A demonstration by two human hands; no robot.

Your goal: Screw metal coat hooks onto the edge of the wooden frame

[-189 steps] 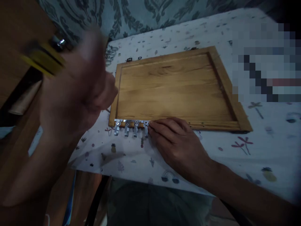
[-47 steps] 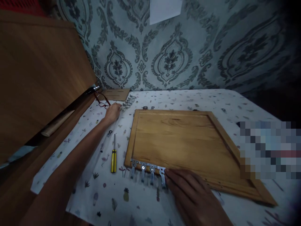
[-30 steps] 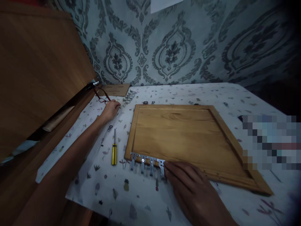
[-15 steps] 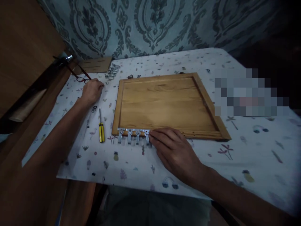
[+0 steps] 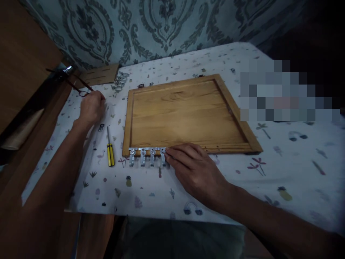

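Note:
A wooden framed panel lies flat on the cloth. Along its near edge sits a row of several silvery metal brackets, their lower ends hanging past the wood. My right hand is closed at the rightmost bracket, fingers together over its right side. My left hand is over the cloth left of the panel, fingers curled; whatever they hold is hidden. Just behind it are eyeglasses. A screwdriver with a yellow and black handle lies between my left forearm and the panel.
Loose metal parts are heaped at the back left, beside a piece of brown cardboard. Small dark rings lie near the screwdriver tip. A blurred-out object is at the right. The patterned tablecloth ends at the front edge.
The whole view has shifted and tilted slightly. My left hand has drawn a little left, away from the heap of metal parts. My right hand stays at the rightmost bracket.

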